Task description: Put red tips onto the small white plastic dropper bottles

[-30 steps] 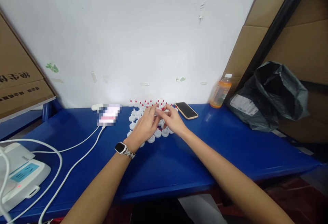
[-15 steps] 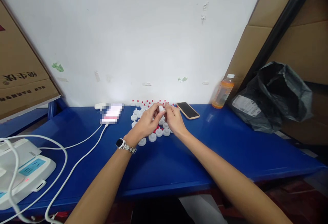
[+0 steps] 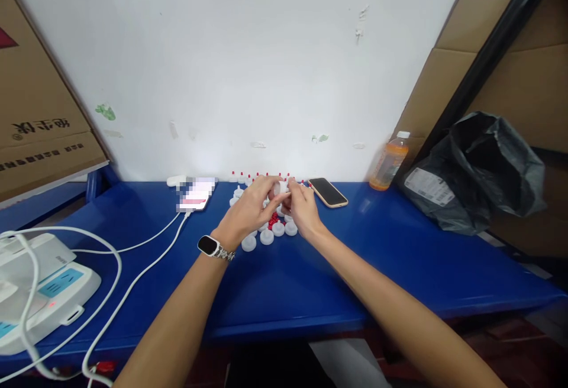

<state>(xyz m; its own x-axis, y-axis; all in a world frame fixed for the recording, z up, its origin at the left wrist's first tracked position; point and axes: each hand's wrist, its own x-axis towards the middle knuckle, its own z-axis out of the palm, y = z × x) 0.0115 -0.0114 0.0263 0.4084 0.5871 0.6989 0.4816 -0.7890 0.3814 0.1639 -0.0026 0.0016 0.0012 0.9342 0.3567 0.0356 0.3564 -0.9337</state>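
Observation:
A white plastic nozzle cap (image 3: 280, 187) sits between my two hands, above the cluster on the table. The fingers of my left hand (image 3: 256, 203) curl round its left side. My right hand (image 3: 303, 203) pinches it from the right, and its fingertips partly hide the top. Beneath and around the hands lie several loose white caps (image 3: 267, 236), round with a spout in the middle. Among them is a small heap of red tips (image 3: 274, 220). Behind my hands, along the wall, stand several white caps with red tips (image 3: 242, 176).
On the blue table (image 3: 284, 293), a phone (image 3: 328, 192) lies right of the hands and a charging phone (image 3: 195, 194) lies left. A power strip (image 3: 57, 293) with looping white cables stands at the left. An orange drink bottle (image 3: 389, 161) and a black plastic bag (image 3: 470, 175) are at the right.
The view has shifted slightly. My hands stay together round the white nozzle cap, with the fingers slightly rearranged and more of the cap's round body showing.

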